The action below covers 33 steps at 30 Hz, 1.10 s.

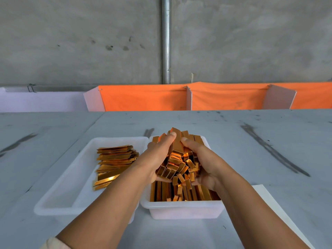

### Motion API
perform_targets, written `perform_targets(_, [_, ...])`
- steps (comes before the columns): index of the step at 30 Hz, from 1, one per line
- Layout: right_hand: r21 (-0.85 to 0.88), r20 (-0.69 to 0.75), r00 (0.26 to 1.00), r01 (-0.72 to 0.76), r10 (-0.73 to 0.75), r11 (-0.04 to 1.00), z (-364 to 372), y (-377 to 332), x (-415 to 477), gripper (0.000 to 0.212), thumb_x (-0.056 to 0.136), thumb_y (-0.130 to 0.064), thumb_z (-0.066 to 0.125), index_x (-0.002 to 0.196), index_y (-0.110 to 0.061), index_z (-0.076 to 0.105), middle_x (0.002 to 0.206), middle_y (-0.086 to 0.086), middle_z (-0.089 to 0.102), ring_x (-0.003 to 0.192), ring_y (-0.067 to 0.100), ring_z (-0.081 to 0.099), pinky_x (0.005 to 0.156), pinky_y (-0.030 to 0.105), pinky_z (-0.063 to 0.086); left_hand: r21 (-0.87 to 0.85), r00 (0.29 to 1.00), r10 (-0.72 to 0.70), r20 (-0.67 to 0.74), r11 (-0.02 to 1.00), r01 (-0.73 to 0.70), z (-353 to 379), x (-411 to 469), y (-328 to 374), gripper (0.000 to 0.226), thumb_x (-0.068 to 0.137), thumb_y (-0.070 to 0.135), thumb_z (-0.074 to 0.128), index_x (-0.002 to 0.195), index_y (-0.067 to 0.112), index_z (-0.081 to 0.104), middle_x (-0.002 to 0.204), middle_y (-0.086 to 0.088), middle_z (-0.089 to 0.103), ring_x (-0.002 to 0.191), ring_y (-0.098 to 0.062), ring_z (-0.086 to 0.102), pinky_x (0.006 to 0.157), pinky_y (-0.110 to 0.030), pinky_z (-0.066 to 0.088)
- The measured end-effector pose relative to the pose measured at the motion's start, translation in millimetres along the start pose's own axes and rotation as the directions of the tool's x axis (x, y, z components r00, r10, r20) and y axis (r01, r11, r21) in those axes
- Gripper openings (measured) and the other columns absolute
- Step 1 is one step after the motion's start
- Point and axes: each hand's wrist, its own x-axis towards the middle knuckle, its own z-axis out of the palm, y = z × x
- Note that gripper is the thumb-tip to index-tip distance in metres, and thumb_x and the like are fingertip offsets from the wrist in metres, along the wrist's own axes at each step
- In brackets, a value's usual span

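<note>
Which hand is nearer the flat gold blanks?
Left. The left hand sits just right of the flat gold blanks; the right hand is farther right, across the held gold boxes.

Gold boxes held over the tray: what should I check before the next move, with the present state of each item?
1. Hold: left grip and right grip clasp the gold boxes from either side: ok.
2. Position: the bundle is above the right tray, so strays would fall inside: ok.
3. Alignment: the near ends of the boxes point at mixed angles: not ok.
4. Room left in the right tray under the bundle: cannot tell.
5. Flat gold sheets in the left tray are touched by neither grip: ok.
</note>
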Motion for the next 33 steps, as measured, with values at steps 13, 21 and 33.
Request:
perform_targets(13, [-0.019, 0.016, 0.98, 0.2, -0.2, 0.98, -28, -47, -2, 0.046, 0.087, -0.06, 0.06, 0.102, -0.018, 0.068, 0.085, 0.007, 0.078, 0.074, 0.026, 0.076, 0.073, 0.044, 0.058, -0.011, 0.989, 0.144, 0.017, 0.99, -0.144, 26, -1, 44, 0.082, 0.08, 0.075, 0.051, 0.142, 0.024, 0.039, 0.138, -0.013, 0.051, 0.122, -0.036, 0.053, 0.08, -0.057, 0.056])
perform_targets(21, [0.004, -0.054, 0.965, 0.259, -0.258, 0.966, -90, -67, 19, 0.041, 0.086, -0.059, 0.062, 0.092, -0.019, 0.071, 0.089, 0.008, 0.078, 0.08, 0.028, 0.076, 0.075, 0.046, 0.06, 0.008, 0.977, 0.21, 0.042, 0.978, -0.21, 88, 36, 76, 0.097, 0.061, 0.082, 0.048, 0.14, 0.027, 0.04, 0.135, -0.012, 0.053, 0.119, -0.036, 0.055, 0.089, -0.057, 0.051])
perform_targets(33, [0.091, -0.12, 0.98, 0.172, -0.16, 0.981, -212, -26, 86, 0.038, 0.087, -0.054, 0.061, 0.075, -0.023, 0.08, 0.095, 0.014, 0.077, 0.083, 0.033, 0.075, 0.064, 0.043, 0.06, 0.105, 0.988, 0.149, 0.027, 0.983, -0.151, 208, 135, 56, 0.097, 0.065, 0.083, 0.045, 0.14, 0.023, 0.031, 0.13, -0.01, 0.049, 0.111, -0.031, 0.053, 0.09, -0.049, 0.051])
